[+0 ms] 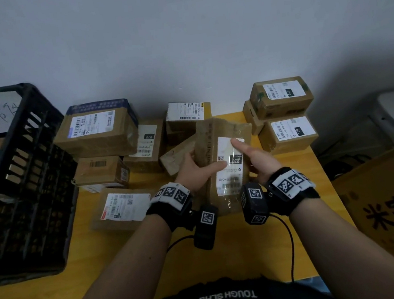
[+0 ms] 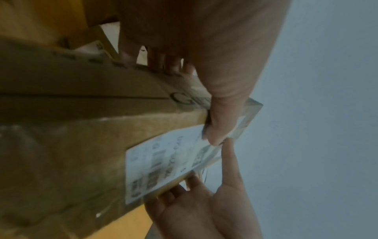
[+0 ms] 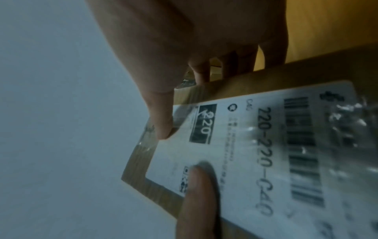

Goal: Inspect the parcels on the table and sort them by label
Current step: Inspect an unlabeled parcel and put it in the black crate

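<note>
Both hands, left (image 1: 195, 171) and right (image 1: 257, 158), clamp the raised 220 parcel (image 1: 217, 147) above the yellow table (image 1: 227, 256), thumbs on its label (image 1: 230, 167); could slip on glossy tape; could misread under glare, landing wrong.

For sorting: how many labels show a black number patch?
4: held 220 parcel, 070 parcel left of it, 010 parcel and 150 parcel at right. Others may be hidden.

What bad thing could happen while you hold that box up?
The parcel is tilted up between the left hand and right hand, so it might slip onto the boxes behind it. Shiny tape over the label glares, so the 220 code could be misread.
</note>
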